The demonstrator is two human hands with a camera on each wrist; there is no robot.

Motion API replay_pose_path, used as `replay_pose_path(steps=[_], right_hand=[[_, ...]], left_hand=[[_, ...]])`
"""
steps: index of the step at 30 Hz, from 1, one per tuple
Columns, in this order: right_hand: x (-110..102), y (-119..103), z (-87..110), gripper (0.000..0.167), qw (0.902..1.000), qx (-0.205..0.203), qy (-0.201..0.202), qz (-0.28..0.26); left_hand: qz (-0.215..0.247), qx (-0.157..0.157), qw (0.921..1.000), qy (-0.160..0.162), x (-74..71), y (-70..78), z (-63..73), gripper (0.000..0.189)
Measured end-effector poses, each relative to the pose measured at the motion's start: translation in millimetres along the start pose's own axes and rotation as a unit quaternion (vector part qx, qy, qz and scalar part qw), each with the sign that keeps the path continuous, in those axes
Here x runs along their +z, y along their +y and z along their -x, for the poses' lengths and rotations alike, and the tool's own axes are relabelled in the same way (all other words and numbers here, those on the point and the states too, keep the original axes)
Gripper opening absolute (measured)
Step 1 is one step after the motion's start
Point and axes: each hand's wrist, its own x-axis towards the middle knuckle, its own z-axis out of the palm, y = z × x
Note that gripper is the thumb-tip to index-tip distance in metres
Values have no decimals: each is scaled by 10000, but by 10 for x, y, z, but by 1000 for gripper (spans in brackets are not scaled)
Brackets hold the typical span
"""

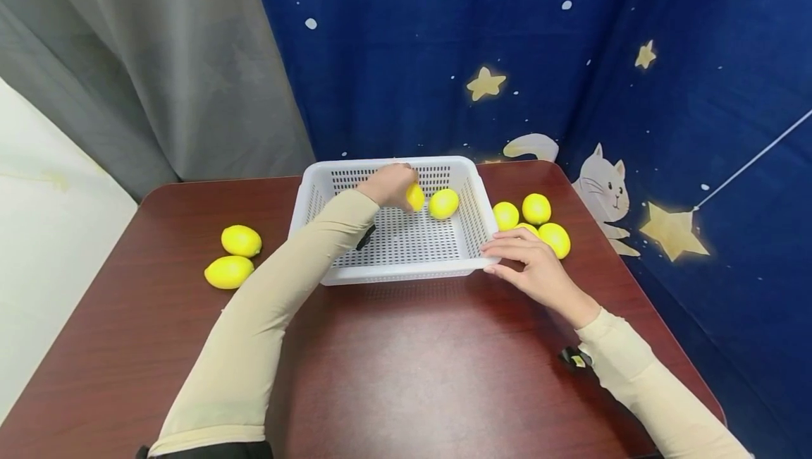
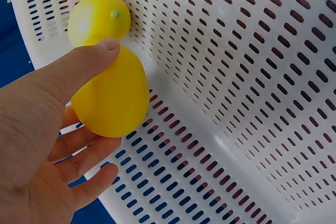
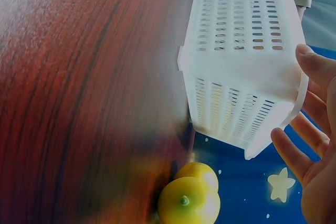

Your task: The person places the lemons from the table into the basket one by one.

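Note:
A white perforated plastic basket stands toward the far side of the table. My left hand reaches inside it and grips a lemon between thumb and fingers. Just beyond that one, another lemon lies in the basket by its right side; in the left wrist view this second lemon is partly covered by the held one. My right hand holds the basket's near right corner, with the thumb on the front rim and the fingers along the right rim.
Two lemons lie on the table left of the basket. Several more lemons sit right of it, one partly hidden by my right hand. The brown table ends close behind the basket, where a blue curtain hangs.

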Motion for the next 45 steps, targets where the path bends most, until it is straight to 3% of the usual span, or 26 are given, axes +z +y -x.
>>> replay_pose_path(steps=[12, 21, 45], right_hand=[[11, 21, 10, 37, 10000, 17, -8, -44], [0, -6, 2, 37, 9999, 85, -34, -78], [-2, 4, 9, 37, 9999, 67, 14, -111]], left_hand=[[-191, 280, 9994, -76, 112, 28, -83, 56], [-310, 193, 9991, -210, 199, 49, -133, 59], [-138, 519, 9982, -278, 205, 131, -138, 66]])
